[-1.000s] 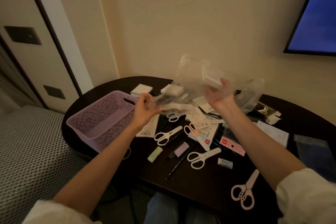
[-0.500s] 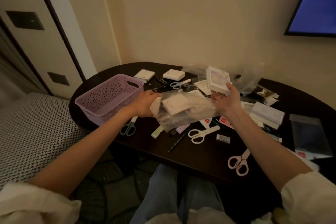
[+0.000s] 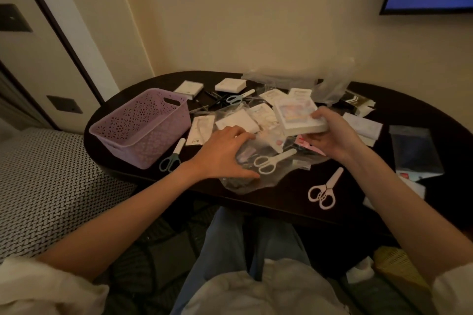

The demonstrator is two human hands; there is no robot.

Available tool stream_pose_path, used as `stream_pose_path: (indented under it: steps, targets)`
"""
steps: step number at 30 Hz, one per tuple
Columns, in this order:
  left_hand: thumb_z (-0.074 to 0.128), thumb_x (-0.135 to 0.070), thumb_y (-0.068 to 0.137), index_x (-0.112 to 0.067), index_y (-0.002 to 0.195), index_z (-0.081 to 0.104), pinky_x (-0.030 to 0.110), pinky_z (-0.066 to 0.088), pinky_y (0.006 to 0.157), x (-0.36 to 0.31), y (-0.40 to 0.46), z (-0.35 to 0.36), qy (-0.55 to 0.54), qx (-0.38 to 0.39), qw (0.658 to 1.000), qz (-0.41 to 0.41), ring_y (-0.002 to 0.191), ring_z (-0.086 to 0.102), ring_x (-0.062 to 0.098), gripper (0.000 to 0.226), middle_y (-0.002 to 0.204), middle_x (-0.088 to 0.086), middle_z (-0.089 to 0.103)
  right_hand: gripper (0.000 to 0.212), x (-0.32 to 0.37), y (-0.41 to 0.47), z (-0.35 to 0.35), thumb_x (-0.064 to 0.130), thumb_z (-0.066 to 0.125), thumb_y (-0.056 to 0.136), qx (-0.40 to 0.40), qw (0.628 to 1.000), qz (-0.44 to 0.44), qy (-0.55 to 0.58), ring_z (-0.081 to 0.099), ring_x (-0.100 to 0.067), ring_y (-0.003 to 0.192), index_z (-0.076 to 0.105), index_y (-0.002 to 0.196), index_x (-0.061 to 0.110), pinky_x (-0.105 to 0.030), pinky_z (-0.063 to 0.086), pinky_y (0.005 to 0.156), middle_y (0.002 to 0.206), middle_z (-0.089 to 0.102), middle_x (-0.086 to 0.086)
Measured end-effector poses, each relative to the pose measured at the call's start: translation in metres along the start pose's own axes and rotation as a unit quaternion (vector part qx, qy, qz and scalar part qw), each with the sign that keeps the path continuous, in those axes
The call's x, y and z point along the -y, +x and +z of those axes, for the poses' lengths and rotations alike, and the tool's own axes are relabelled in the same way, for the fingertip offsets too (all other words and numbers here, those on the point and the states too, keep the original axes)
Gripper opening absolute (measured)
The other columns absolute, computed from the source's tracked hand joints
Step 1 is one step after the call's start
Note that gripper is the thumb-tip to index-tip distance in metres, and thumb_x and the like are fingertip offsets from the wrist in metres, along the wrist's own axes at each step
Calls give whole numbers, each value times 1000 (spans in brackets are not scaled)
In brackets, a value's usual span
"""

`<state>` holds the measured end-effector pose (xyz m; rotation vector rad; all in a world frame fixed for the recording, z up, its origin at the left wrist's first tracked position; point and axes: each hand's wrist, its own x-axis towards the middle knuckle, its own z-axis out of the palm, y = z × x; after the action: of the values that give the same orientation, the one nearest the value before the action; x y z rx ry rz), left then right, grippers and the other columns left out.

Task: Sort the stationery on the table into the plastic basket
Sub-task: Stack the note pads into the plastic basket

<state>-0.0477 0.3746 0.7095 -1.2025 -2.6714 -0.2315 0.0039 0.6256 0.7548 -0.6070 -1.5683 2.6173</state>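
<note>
A lilac plastic basket (image 3: 139,126) with a perforated wall stands at the left end of the dark oval table (image 3: 281,194). My right hand (image 3: 330,135) grips a white pack of note cards (image 3: 298,116) just above the pile. My left hand (image 3: 225,153) lies flat, fingers spread, on a clear plastic bag (image 3: 256,176) spread over the table's front. White scissors (image 3: 272,161) lie under or in that bag. Loose around it are pink-white scissors (image 3: 323,190), grey-green scissors (image 3: 172,156) by the basket, blue scissors (image 3: 236,97) and white pads (image 3: 230,84).
More clear bags (image 3: 330,87) are heaped at the back of the table, with a dark sleeve (image 3: 416,152) at the right end. A patterned bed or seat (image 3: 38,181) lies left of the table. My knees sit under the front edge.
Both hands have come down from mid-air. The clear bag now lies on the table under my left hand, and my right hand has lowered the white pack toward the pile.
</note>
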Motion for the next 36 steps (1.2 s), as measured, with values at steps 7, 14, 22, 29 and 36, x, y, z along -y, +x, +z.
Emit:
stream_pose_path:
  steps: [7, 14, 22, 29, 36]
  targets:
    - [70, -40, 80, -18, 105, 65, 26, 43, 71, -13, -5, 4, 7, -124, 992, 13, 92, 54, 17, 34, 101, 2, 59, 41, 1, -23, -17, 9, 56, 79, 79, 972, 41, -217, 61, -24, 100, 54, 120, 8, -30, 55, 64, 117, 58, -11]
    - [60, -38, 87, -18, 90, 76, 32, 52, 60, -27, -1, 1, -21, -216, 975, -39, 80, 61, 14, 26, 86, -3, 69, 34, -14, -29, -22, 5, 59, 82, 98, 915, 121, -373, 66, -22, 91, 57, 115, 0, -27, 54, 60, 106, 67, -14]
    - [65, -33, 89, -17, 93, 78, 28, 52, 61, -28, 2, -3, -85, -270, 956, -78, 79, 62, 11, 21, 87, -3, 72, 29, -47, -29, 10, -4, 57, 88, 119, 975, 166, -91, 65, -27, 100, 56, 117, 3, -34, 58, 74, 113, 67, -17]
    - [58, -44, 88, -18, 93, 78, 34, 55, 61, -16, 14, -22, -157, -293, 936, -115, 73, 63, 4, 33, 84, -8, 72, 25, -66, -3, 54, -2, 58, 90, 69, 979, 191, -10, 61, -20, 80, 55, 114, 5, -30, 53, 73, 95, 63, -11]
    - [65, -35, 89, -19, 94, 77, 27, 55, 61, -14, 20, -31, -170, -290, 934, -118, 71, 62, 1, 21, 82, -14, 68, 49, -82, 43, 90, -10, 63, 83, 14, 989, 145, -2, 63, -24, 82, 46, 129, -3, -34, 54, 72, 107, 64, -21]
